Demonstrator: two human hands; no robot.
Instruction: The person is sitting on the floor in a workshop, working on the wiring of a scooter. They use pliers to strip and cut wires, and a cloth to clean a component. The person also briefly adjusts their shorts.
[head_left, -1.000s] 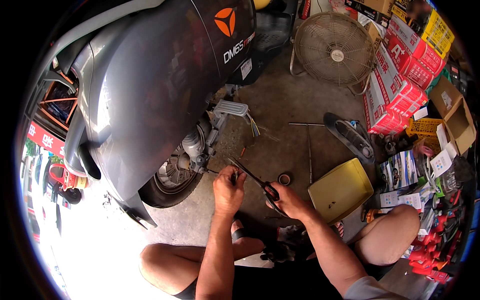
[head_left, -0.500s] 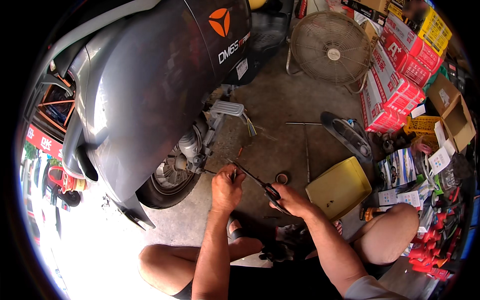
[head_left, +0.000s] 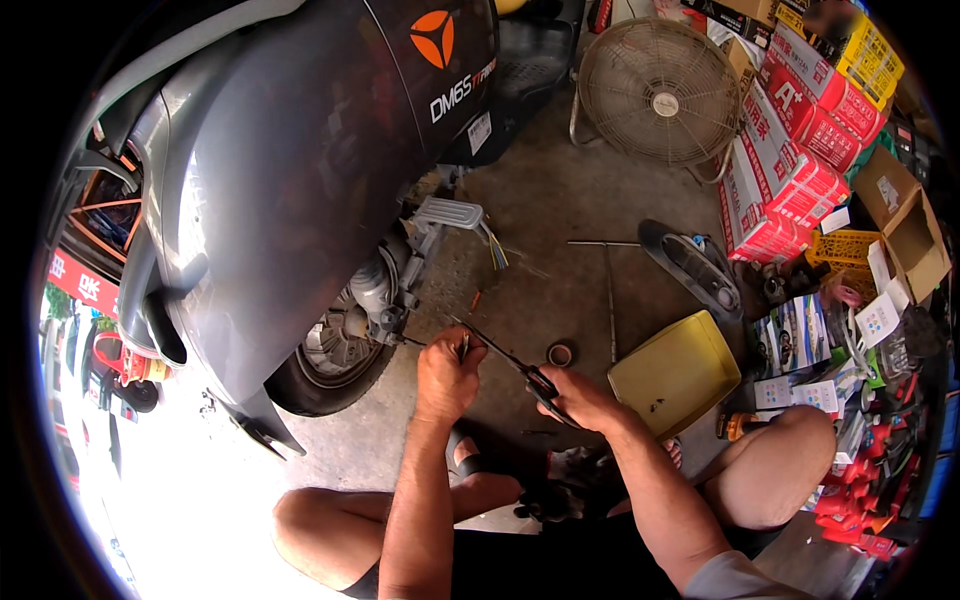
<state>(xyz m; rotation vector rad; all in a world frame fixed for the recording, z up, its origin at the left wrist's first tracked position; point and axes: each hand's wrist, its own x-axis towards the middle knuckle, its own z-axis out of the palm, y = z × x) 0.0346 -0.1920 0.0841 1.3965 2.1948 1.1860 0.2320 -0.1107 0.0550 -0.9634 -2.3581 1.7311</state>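
Observation:
My left hand (head_left: 446, 378) is closed in a pinch on a thin dark cable (head_left: 412, 343) that runs from the wheel hub side. A small shiny tip shows between its fingers. My right hand (head_left: 580, 400) is wrapped round the black handles of a pair of scissors (head_left: 541, 383). Their narrow blades point up and left, passing close by the left hand's fingertips. I cannot tell whether the blades touch the cable. Left of the hands is the rear wheel (head_left: 335, 375) of a dark grey scooter (head_left: 290, 150).
A yellow tray (head_left: 690, 365) with small bits stands right of my hands. Beside it lie a tape roll (head_left: 560, 354), a T-shaped bar (head_left: 611, 300) and a grey plastic cover (head_left: 690, 268). Farther off are a floor fan (head_left: 655, 90) and stacked red-and-white boxes (head_left: 770, 190). Loose wires (head_left: 497, 252) hang by the footrest (head_left: 449, 212).
The whole view has shifted slightly. Both hands keep nearly the same pose, with the cable and the scissors still held.

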